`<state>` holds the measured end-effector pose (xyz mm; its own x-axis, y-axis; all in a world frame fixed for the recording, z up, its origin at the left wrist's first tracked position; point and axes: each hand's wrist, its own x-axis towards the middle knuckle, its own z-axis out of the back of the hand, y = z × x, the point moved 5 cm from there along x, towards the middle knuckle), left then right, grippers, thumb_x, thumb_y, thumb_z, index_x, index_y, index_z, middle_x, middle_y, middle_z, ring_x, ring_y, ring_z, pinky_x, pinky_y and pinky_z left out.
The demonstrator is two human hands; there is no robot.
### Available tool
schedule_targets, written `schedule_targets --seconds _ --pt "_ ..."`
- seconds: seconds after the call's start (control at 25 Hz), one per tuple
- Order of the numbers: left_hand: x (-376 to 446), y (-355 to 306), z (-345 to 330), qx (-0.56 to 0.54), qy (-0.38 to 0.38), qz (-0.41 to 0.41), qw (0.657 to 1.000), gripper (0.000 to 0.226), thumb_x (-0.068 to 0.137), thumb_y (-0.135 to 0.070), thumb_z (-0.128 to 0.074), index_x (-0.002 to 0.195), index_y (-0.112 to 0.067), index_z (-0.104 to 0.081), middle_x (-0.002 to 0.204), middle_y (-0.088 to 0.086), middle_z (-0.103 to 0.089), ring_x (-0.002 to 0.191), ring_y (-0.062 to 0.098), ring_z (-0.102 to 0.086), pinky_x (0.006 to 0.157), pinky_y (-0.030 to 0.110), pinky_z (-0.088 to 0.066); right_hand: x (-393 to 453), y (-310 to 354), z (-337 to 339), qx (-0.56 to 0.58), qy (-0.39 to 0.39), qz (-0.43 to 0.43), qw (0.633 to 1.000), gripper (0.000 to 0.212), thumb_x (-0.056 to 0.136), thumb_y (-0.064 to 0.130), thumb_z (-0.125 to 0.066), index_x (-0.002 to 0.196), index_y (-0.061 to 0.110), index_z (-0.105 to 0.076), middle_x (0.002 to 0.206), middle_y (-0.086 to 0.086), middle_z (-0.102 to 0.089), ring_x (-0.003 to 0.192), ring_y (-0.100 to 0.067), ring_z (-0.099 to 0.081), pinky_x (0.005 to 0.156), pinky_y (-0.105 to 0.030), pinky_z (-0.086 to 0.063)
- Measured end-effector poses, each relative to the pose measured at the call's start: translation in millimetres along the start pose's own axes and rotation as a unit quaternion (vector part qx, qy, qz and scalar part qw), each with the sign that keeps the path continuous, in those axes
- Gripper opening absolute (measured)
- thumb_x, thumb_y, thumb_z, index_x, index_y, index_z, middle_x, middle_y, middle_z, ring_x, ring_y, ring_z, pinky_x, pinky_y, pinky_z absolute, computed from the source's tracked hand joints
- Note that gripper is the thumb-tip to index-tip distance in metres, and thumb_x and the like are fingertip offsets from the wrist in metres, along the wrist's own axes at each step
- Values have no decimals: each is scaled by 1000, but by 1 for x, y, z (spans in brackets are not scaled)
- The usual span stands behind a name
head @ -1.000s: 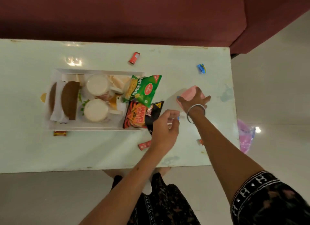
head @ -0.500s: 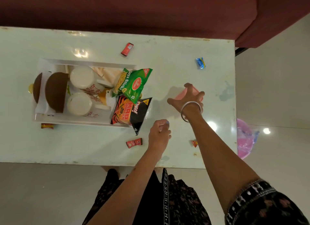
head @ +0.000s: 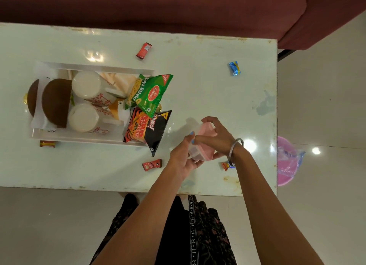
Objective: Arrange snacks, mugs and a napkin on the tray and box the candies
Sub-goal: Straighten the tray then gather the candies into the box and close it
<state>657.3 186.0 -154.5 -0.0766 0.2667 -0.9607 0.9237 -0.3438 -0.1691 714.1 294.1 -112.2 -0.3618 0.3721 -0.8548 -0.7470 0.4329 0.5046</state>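
Above the near right part of the pale table (head: 198,71), both hands meet around a small pink box (head: 206,144). The left hand (head: 183,157) cups its near end from below, thumb up along the side, and the right hand (head: 215,138), a bangle at its wrist, curls its fingers over the top and far edge. The box has a pink lid and a clearer lower part; whether the lid is shut tight or lifted is hard to make out, and its contents are hidden.

On the left of the table sits a white tray (head: 83,139). At its right end a green packet (head: 150,93) reads "Soya Sticks" with a red oval brand mark too small to read surely and a "10/-" corner flash. Below it a black and orange packet (head: 146,130) reads "BINGO!" and "MAD ANGLES", its corner hanging over the tray's edge. Two white mugs (head: 87,101) with red flower prints stand in the middle, their insides looking white. A peach napkin (head: 118,79) lies partly hidden behind them. At the left end are two brown rounded pieces (head: 56,101) on white paper; what they are is unclear.

Loose candies lie on the table: a red one (head: 144,50) far from the hands, a blue one (head: 234,68) to the far right, a red one (head: 152,164) just left of the left forearm, an orange one (head: 227,165) partly covered by the right wrist, and one (head: 47,143) beside the tray's near edge. Their writing is unreadable.
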Motion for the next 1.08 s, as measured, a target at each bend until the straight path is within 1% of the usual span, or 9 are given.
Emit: schedule_targets --seconds 0.24,0.36,0.48,0.64,0.68,0.76,0.84,0.92,1.08 --pt "4 7 17 -80 41 28 996 36 79 -41 -64 105 -15 -63 112 21 -62 97 31 -63 67 41 -54 5 -4 26 111 84 -29 990 60 54 24 -74 107 44 -51 110 -7 -54 85 -30 -58 67 -53 -58" --pt "5 11 21 -117 43 26 992 44 82 -42 -61 114 -13 -61 115 24 -60 101 34 -62 67 40 -56 18 -16 55 72 -73 -34 994 67 54 29 -79 109 46 -45 120 -8 -48 96 -32 -56 67 -50 -58" --pt "6 10 26 -122 41 22 991 42 85 -41 -58 116 -13 -60 117 22 -57 100 35 -61 74 43 -55 26 -24 77 -61 -227 -27 972 80 61 36 -79 127 42 -35 134 -13 -31 112 -40 -47 76 -39 -50" --pt "6 11 29 -132 39 20 990 42 88 -41 -54 117 -11 -58 117 23 -56 101 37 -60 76 45 -55 30 -25 79 -169 -256 -42 951 96 67 44 -77 142 43 -16 157 -10 8 135 -43 -29 108 -48 -31" --pt "6 12 30 -138 40 21 989 43 88 -41 -54 117 -10 -58 117 23 -57 102 37 -60 77 46 -54 27 -23 77 -183 -279 -26 942 91 69 45 -75 142 40 -20 157 -11 4 134 -44 -31 107 -48 -33" --pt "7 13 29 -147 39 25 988 44 89 -41 -52 117 -7 -56 117 23 -59 102 38 -60 80 46 -54 20 -16 64 -171 -303 13 937 71 74 45 -71 134 26 -39 146 -17 -33 121 -40 -49 99 -43 -42" --pt "6 15 27 -143 40 27 988 46 90 -43 -50 116 -6 -56 118 22 -60 101 37 -60 81 45 -53 15 -17 39 -73 -226 -11 971 56 75 44 -70 120 15 -53 119 -17 -60 95 -34 -65 87 -41 -54" --pt "3 15 23 -135 45 26 989 46 89 -45 -49 113 -7 -57 116 21 -61 98 36 -60 78 44 -53 9 -21 10 3 -139 -51 989 43 76 33 -72 111 12 -56 101 -15 -66 67 -27 -67 64 -35 -59" --pt "-1 13 26 -113 30 22 993 47 91 -49 -45 110 -7 -55 108 19 -64 93 33 -62 73 43 -55 4 -22 -5 -56 -207 -23 976 32 78 14 -59 109 11 -59 78 -11 -72 55 -21 -67 51 -17 -46"
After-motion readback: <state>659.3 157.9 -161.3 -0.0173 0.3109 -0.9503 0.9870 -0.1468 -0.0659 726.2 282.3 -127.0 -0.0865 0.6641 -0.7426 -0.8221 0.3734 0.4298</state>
